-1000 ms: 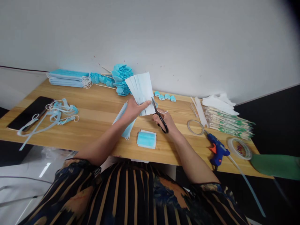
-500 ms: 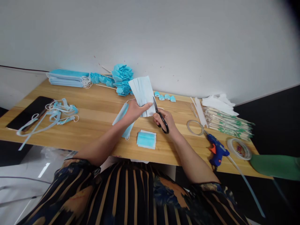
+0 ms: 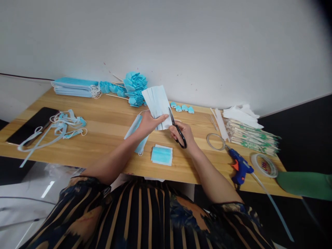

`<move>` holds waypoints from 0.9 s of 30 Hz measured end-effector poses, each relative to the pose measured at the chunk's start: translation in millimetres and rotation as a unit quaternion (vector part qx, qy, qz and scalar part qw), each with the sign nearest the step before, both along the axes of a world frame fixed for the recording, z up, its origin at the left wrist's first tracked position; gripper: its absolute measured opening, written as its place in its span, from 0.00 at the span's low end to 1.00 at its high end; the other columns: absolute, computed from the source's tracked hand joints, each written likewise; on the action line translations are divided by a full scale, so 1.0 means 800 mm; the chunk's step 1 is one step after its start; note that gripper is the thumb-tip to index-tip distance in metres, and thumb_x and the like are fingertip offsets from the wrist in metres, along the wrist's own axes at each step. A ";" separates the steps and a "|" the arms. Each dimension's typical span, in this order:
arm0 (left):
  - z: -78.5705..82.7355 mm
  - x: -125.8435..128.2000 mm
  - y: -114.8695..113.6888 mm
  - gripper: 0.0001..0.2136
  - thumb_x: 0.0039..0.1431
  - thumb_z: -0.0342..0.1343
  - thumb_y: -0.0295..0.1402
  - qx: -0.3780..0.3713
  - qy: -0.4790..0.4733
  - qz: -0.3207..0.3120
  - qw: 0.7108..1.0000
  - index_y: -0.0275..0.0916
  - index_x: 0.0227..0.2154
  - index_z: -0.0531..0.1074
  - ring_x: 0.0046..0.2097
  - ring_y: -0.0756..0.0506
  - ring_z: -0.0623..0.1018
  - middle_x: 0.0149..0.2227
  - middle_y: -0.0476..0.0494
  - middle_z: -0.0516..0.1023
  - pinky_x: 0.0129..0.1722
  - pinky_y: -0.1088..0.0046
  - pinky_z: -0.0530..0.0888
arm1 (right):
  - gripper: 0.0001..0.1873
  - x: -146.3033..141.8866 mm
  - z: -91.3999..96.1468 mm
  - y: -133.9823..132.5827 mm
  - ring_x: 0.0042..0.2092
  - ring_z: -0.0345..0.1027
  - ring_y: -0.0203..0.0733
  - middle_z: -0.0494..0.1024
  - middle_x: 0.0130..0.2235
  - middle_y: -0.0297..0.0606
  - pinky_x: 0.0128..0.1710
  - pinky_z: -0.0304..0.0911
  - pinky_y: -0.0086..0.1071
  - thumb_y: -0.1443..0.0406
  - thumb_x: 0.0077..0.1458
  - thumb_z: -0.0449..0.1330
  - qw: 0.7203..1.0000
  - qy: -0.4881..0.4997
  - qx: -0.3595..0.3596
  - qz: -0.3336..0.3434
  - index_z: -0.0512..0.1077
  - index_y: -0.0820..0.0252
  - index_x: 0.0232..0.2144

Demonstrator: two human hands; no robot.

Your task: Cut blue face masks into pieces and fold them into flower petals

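Observation:
My left hand (image 3: 149, 123) is closed on the lower edge of a pleated face mask (image 3: 157, 103), holding it upright over the wooden table (image 3: 103, 138). My right hand (image 3: 183, 133) grips black scissors (image 3: 177, 130), whose blades point up at the mask's right edge. A small stack of cut blue mask pieces (image 3: 162, 155) lies on the table just below both hands. Another blue mask (image 3: 136, 134) lies flat under my left wrist.
Stacked masks (image 3: 74, 86) and blue mask flowers on sticks (image 3: 134, 87) sit at the back. Cut ear loops (image 3: 55, 127) and a dark tablet (image 3: 31, 124) lie left. At right are a blue glue gun (image 3: 240, 165), tape rolls (image 3: 264, 164), wrapped chopsticks (image 3: 252, 139) and white sheets (image 3: 240, 112).
The mask and my left hand have shifted slightly down and right, and the scissors have moved closer against the mask's right edge.

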State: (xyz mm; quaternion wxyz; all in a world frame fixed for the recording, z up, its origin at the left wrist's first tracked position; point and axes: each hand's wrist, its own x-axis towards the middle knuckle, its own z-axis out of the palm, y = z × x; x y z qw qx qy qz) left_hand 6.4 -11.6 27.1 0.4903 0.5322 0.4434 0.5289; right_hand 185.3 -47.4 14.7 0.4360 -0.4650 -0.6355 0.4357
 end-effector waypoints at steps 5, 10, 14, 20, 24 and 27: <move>0.003 0.000 -0.001 0.18 0.49 0.71 0.39 -0.006 -0.001 0.002 1.000 0.33 0.40 0.79 0.51 0.33 0.84 0.46 0.33 0.86 0.54 0.51 0.80 | 0.32 0.000 0.000 0.000 0.18 0.54 0.31 0.62 0.17 0.26 0.23 0.59 0.30 0.35 0.53 0.64 1.000 -0.004 0.002 -0.002 0.68 0.56 0.23; 0.005 0.000 0.000 0.19 0.50 0.71 0.40 -0.005 0.001 -0.005 1.000 0.33 0.40 0.79 0.51 0.33 0.84 0.47 0.33 0.86 0.55 0.51 0.80 | 0.32 0.002 -0.001 0.000 0.18 0.54 0.31 0.62 0.17 0.26 0.22 0.59 0.30 0.36 0.53 0.64 1.000 -0.004 0.005 -0.004 0.66 0.55 0.21; 0.004 0.000 0.000 0.20 0.49 0.71 0.41 -0.010 -0.001 -0.004 1.000 0.33 0.40 0.79 0.50 0.33 0.84 0.46 0.32 0.86 0.54 0.51 0.80 | 0.31 0.001 0.000 -0.001 0.18 0.55 0.31 0.63 0.16 0.26 0.22 0.59 0.30 0.37 0.53 0.64 1.000 -0.005 0.003 -0.004 0.66 0.55 0.21; 0.001 -0.001 0.004 0.23 0.47 0.71 0.47 -0.006 -0.015 0.012 1.000 0.34 0.40 0.80 0.51 0.33 0.83 0.45 0.34 0.86 0.51 0.55 0.81 | 0.31 -0.001 0.008 -0.001 0.17 0.54 0.31 0.63 0.17 0.27 0.20 0.55 0.30 0.36 0.51 0.65 1.000 -0.004 -0.008 -0.005 0.66 0.55 0.21; 0.000 -0.002 0.008 0.26 0.44 0.72 0.50 -0.016 -0.056 0.014 0.998 0.34 0.40 0.80 0.50 0.32 0.83 0.46 0.33 0.85 0.47 0.58 0.82 | 0.31 -0.002 0.003 -0.001 0.18 0.53 0.31 0.62 0.18 0.27 0.20 0.55 0.30 0.36 0.51 0.65 1.000 -0.005 -0.010 0.000 0.66 0.55 0.21; 0.001 -0.003 0.009 0.27 0.40 0.73 0.49 -0.030 -0.077 0.014 0.996 0.34 0.40 0.79 0.49 0.32 0.83 0.46 0.33 0.85 0.46 0.58 0.82 | 0.31 -0.002 -0.003 0.000 0.19 0.54 0.31 0.61 0.19 0.27 0.22 0.56 0.30 0.36 0.51 0.64 1.000 -0.004 -0.008 0.002 0.67 0.55 0.24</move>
